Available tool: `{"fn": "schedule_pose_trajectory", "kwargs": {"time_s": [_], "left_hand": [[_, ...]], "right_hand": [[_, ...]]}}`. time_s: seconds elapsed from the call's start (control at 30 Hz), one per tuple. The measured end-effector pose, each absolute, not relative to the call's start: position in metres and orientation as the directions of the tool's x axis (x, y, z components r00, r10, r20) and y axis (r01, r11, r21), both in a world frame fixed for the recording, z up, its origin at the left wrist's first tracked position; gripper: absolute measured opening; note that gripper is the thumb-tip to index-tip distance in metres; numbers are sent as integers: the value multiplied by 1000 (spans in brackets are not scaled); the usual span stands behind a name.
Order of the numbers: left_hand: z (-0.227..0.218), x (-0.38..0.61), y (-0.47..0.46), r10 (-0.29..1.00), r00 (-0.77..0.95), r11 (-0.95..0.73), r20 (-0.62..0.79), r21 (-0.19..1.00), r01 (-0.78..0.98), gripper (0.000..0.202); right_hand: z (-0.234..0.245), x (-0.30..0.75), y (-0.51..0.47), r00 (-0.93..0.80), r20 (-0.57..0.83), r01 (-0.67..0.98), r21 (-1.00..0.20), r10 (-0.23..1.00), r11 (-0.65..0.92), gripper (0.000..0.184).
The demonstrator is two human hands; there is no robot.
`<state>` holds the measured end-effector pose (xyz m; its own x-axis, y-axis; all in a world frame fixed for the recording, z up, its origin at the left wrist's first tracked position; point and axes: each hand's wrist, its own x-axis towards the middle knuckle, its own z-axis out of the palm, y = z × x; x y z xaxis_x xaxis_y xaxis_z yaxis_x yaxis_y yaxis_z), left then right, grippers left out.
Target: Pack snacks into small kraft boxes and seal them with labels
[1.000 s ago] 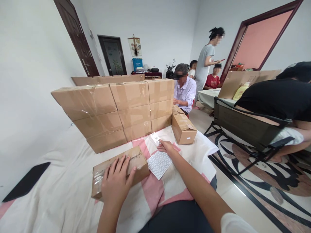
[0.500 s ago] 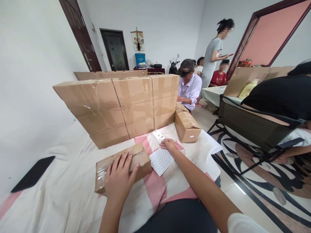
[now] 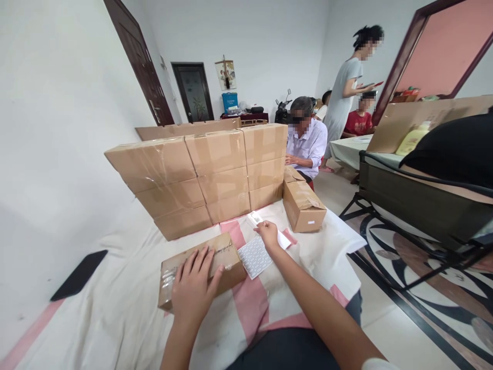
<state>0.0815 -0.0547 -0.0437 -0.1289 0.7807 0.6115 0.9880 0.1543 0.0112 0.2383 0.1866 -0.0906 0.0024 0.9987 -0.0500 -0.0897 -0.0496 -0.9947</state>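
Note:
My left hand point(image 3: 193, 288) lies flat with fingers spread on top of a small taped cardboard box point(image 3: 227, 254) that rests on a white and pink cloth point(image 3: 115, 313). My right hand point(image 3: 267, 234) reaches past a white sheet of small stickers point(image 3: 253, 255), its fingers curled over a white slip of paper point(image 3: 284, 240). A small white object point(image 3: 253, 219) sits just beyond that hand. What the fingers pinch is hidden.
A stack of sealed cardboard boxes point(image 3: 204, 174) stands beyond, with one separate box point(image 3: 304, 205) to the right. A dark phone point(image 3: 79, 275) lies at left. A folding chair point(image 3: 416, 205) with a person in black is at right. Other people point(image 3: 308, 141) sit and stand behind.
The view has swung a little left, so everything sits further right in frame. My right hand has lifted slightly off the sticker sheet toward the paper slip. My left hand stays on the box.

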Motion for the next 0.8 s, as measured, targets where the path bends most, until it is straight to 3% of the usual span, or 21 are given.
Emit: {"fn": "schedule_pose_trajectory", "kwargs": {"time_s": [0.17, 0.23, 0.3, 0.4, 0.5, 0.57, 0.67, 0.8], "left_hand": [[-42, 82, -54, 794, -164, 176, 585, 36, 984, 47], [-39, 82, -53, 814, -180, 181, 553, 54, 982, 47], [-33, 82, -53, 835, -194, 187, 514, 66, 980, 47], [-20, 84, -59, 817, -224, 221, 532, 70, 973, 48], [-6, 88, -68, 793, -160, 149, 588, 67, 987, 53], [1, 90, -74, 793, -69, 45, 605, 54, 998, 50], [7, 91, -78, 763, 28, -56, 646, 22, 998, 40], [10, 92, -77, 701, 102, -116, 706, -28, 993, 14]], "right_hand": [[-63, 230, 162, -163, 160, -98, -985, 974, 145, 41], [-53, 231, 144, -252, 312, -106, -950, 916, 294, 40], [-42, 235, 126, -346, 537, -125, -839, 770, 529, 35], [-27, 244, 104, -490, 771, -145, -532, 407, 834, 20], [-16, 251, 91, -572, 814, -143, -227, 107, 963, 12], [-12, 253, 84, -565, 825, -158, -94, -12, 983, 11], [-9, 253, 76, -547, 833, -184, -27, -79, 983, 9], [-8, 254, 74, -552, 833, -166, -61, -42, 984, 8]]}}
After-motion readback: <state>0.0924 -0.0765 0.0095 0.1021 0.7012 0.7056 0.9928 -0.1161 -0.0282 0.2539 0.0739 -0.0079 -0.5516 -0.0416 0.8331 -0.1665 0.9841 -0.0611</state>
